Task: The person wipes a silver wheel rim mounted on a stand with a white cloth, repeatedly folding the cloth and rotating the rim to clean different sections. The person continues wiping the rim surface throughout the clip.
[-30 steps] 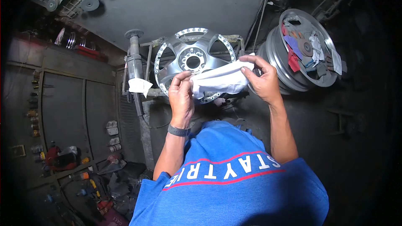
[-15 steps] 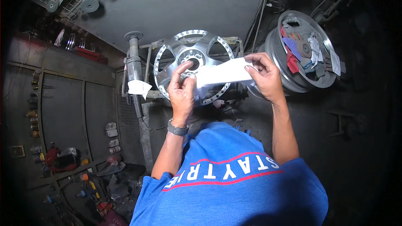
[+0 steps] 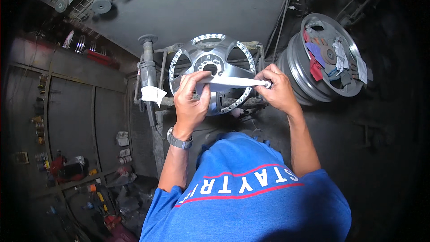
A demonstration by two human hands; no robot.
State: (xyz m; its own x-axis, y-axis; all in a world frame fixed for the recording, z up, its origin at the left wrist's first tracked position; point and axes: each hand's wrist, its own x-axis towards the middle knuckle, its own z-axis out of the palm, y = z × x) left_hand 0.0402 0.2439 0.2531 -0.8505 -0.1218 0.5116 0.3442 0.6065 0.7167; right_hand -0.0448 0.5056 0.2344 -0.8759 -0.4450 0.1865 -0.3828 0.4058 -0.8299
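Between my two hands a white paper-like sheet (image 3: 233,82) is stretched; it shows as a narrow strip, folded or seen nearly edge-on. My left hand (image 3: 191,97) pinches its left end between thumb and fingers. At the other end, my right hand (image 3: 278,90) grips the sheet, whose tip looks curled at the fingers. Just beyond the sheet stands a silver spoked wheel rim (image 3: 210,57) with a ring of small bolts or holes round its edge. The sheet and my hands cover part of its lower half.
To the right, a second wide rim (image 3: 299,62) holds coloured cloths, a brown disc (image 3: 329,54) and other small items. A metal post tool (image 3: 148,69) with a white scrap (image 3: 153,94) stands left. Cables (image 3: 286,9) hang at the back, and grinding discs (image 3: 102,5) line a rack upper left.
The sheet has gone from a broad, flat face to a narrow strip. My left hand has shifted slightly left, and the right hand has closed further round its end.
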